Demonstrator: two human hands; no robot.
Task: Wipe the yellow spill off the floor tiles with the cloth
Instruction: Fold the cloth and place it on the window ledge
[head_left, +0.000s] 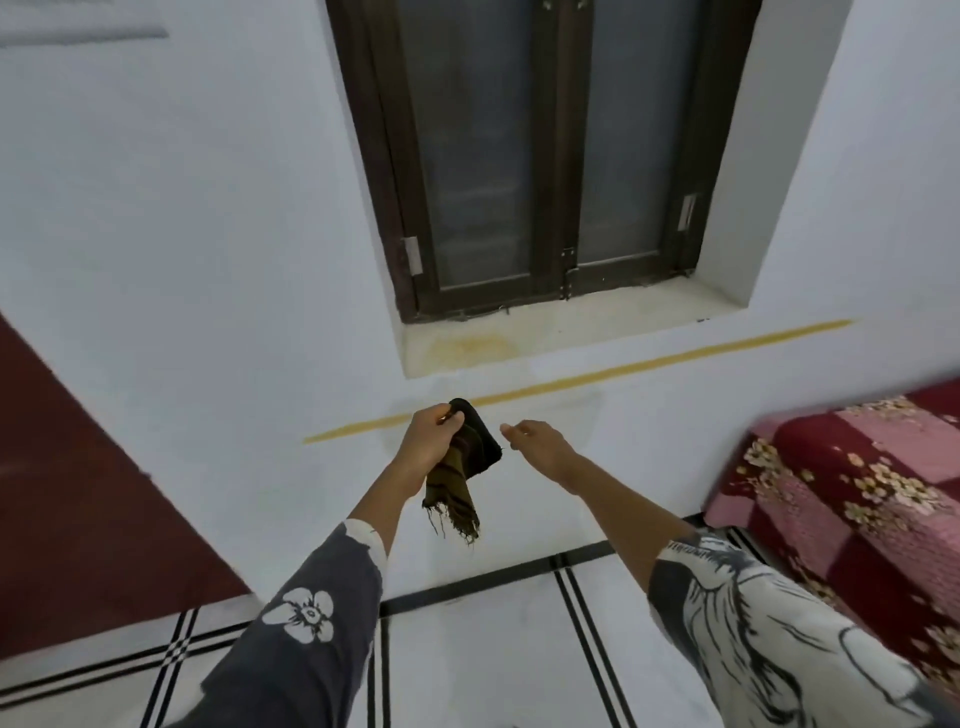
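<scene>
My left hand (429, 435) is raised in front of the white wall and grips a dark brown striped cloth (464, 467) with a fringed end that hangs down. Just right of the cloth is my right hand (537, 440), its fingers loosely curled and holding nothing that I can see. No yellow spill shows on the white floor tiles (478, 660) with black lines below my arms. A yellowish stain (470, 348) lies on the window sill.
A dark-framed window (540, 156) is set in the wall ahead. A yellow stripe (582, 379) runs across the wall below it. A bed with a red and pink floral cover (852, 493) stands at the right. A dark red panel (67, 493) is at the left.
</scene>
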